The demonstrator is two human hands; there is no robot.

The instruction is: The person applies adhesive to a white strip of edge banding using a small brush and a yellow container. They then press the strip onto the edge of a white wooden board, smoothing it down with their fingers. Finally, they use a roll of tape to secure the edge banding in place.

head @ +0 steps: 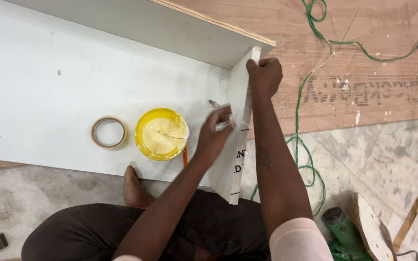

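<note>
My right hand [265, 75] grips the top end of a narrow white board [238, 104] that stands on edge across the end of a large white panel [49, 92]. My left hand [216, 133] is shut on a small brush handle [220, 118] and presses it against the side of that narrow board. A yellow tub of pale glue [162, 134] sits on the panel just left of my left hand, with a stick resting in it. A roll of tape [109, 132] lies further left.
A second white board [170, 26] stands along the panel's far side. A green cable [300, 121] runs over the plywood sheet and stone floor to a green power tool [347, 237] at the lower right. Wood offcuts [371, 227] lie beside it. My foot [134, 186] rests against the panel's near edge.
</note>
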